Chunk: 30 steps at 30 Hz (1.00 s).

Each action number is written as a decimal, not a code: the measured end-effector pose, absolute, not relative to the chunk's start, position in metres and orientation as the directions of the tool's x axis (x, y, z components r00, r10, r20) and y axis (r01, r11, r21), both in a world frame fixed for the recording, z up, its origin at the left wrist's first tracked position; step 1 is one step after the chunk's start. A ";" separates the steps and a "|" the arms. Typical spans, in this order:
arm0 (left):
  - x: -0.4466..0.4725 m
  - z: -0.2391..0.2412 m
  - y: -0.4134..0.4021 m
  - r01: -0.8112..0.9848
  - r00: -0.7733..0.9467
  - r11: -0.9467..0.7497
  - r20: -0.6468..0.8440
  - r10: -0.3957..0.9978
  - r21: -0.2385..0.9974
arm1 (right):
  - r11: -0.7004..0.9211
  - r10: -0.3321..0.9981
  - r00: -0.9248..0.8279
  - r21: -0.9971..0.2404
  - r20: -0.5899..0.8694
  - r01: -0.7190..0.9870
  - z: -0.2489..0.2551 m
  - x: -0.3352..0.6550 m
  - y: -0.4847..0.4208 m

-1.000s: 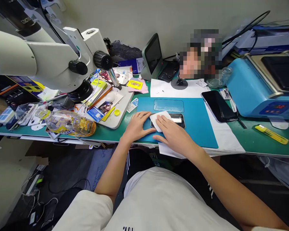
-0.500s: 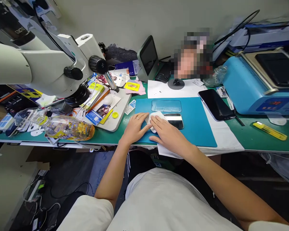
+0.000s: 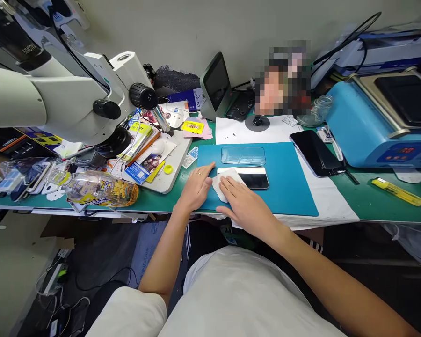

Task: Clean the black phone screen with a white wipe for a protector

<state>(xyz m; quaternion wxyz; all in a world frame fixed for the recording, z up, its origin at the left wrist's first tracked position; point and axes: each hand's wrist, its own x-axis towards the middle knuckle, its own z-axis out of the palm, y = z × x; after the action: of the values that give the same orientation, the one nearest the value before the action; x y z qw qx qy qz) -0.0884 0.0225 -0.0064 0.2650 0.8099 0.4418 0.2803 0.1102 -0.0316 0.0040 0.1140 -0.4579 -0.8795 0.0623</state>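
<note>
A phone with a glossy dark face and a pale band lies on the blue mat, its left part covered. Over that part my right hand presses a folded white wipe, the fingers close together on top and the thumb out to the side. At the phone's left end rests my left hand, fingers stretched out and nothing seen in it; a ring is on one finger. Just behind the phone lies a clear, phone-shaped sheet.
A microscope overhangs the left side, above a plastic bottle lying down and loose papers. To the right are another phone, a blue heating machine and a yellow cutter. A small screen stands behind.
My left hand has drawn its thumb back from the wipe towards its fingers. The wipe under my right hand now shows more of its surface and sits slightly lower.
</note>
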 end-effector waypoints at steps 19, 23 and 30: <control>-0.086 -0.002 0.023 0.637 0.493 -0.501 0.190 0.849 0.586 | 0.354 0.930 -0.367 -0.279 0.003 0.893 0.005 0.191 -0.021; -0.087 -0.003 0.023 0.646 0.509 -0.514 0.184 0.841 0.564 | 0.381 0.924 -0.369 -0.186 0.096 0.906 -0.002 0.183 -0.039; -0.086 -0.004 0.025 0.643 0.491 -0.503 0.193 0.849 0.577 | 0.391 0.918 -0.379 -0.125 0.114 0.912 -0.001 0.153 -0.030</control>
<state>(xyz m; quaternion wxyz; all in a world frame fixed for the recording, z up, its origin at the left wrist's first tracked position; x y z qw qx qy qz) -0.0864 0.0248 -0.0039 0.2207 0.8349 0.4468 0.2338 0.1530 -0.0304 -0.0011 0.0823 -0.5512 -0.8300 0.0208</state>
